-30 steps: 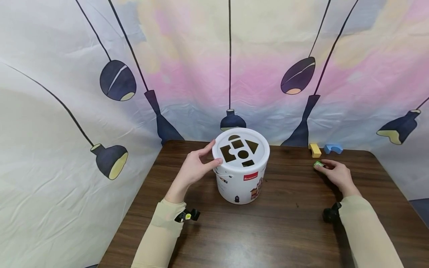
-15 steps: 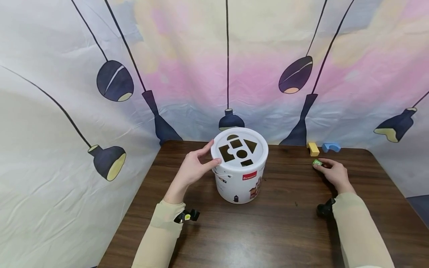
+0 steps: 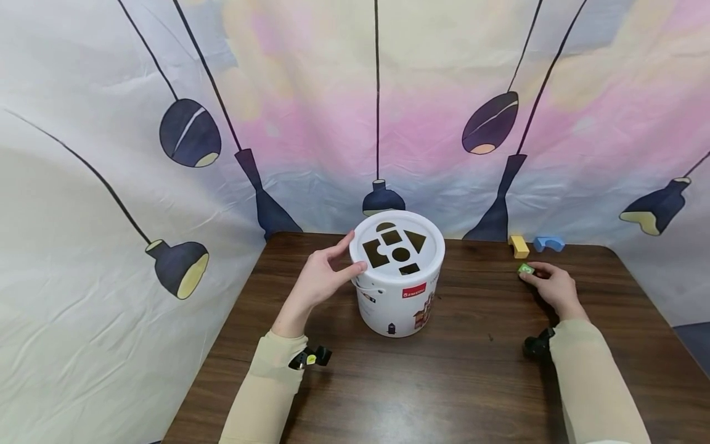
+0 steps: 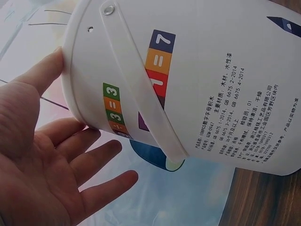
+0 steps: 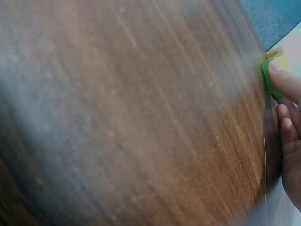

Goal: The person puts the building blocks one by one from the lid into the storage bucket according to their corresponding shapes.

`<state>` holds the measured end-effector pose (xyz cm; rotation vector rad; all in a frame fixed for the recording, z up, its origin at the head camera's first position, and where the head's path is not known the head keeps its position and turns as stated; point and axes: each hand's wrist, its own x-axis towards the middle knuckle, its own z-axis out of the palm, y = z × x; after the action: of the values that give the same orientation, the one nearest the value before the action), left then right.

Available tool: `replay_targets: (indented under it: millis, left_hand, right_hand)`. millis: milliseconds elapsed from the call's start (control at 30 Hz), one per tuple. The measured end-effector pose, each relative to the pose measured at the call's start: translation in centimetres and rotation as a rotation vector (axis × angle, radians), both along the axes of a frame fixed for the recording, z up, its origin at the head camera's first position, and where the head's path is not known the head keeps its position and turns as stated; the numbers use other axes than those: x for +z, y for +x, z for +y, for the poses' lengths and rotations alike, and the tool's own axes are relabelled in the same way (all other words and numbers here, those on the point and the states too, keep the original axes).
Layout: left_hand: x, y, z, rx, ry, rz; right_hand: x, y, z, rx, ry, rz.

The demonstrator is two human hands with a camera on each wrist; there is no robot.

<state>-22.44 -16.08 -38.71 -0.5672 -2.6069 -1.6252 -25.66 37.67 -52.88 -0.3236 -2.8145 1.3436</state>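
Note:
My left hand (image 3: 318,282) rests at the left rim of a white lidded bucket (image 3: 392,308). Its thumb and index finger touch the rim, spread apart; in the left wrist view the other fingers (image 4: 101,157) extend loosely beside the wall. Shaped holes, including a triangle and a circle, pierce the white lid (image 3: 434,246). To the right, my right hand (image 3: 557,290) pinches a small green block (image 3: 525,269) marked with a 3. In the right wrist view the thumb lies on the green block (image 5: 268,77), and part of that hand is cut off.
A yellow notched block (image 3: 519,247) and a blue arch block (image 3: 549,244) lie by the back edge of the brown wooden table (image 3: 388,394), just beyond my right hand. Behind the table hangs a cloth (image 3: 327,123) printed with lamps. The bucket has a white carry handle (image 4: 141,84).
The right forearm has shifted slightly left, and the green block has turned so its 3 shows more clearly. My left hand has stayed at the bucket rim.

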Motion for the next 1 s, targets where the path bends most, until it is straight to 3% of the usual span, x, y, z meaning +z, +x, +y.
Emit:
replay_targets:
  millis: [300, 633, 1000]
  left_hand:
    - [0.1, 0.1, -0.3, 0.009, 0.008, -0.005]
    - [0.1, 0.1, -0.4, 0.024, -0.035, -0.01]
    - [0.2, 0.1, 0.0, 0.022, -0.054, 0.011]
  right_hand:
    - [0.2, -0.4, -0.2, 0.027, -0.035, 0.013]
    - [0.7, -0.4, 0.5, 0.159, -0.02, -0.09]
    - [0.5, 0.4, 1.2, 0.167, -0.011, -0.01]
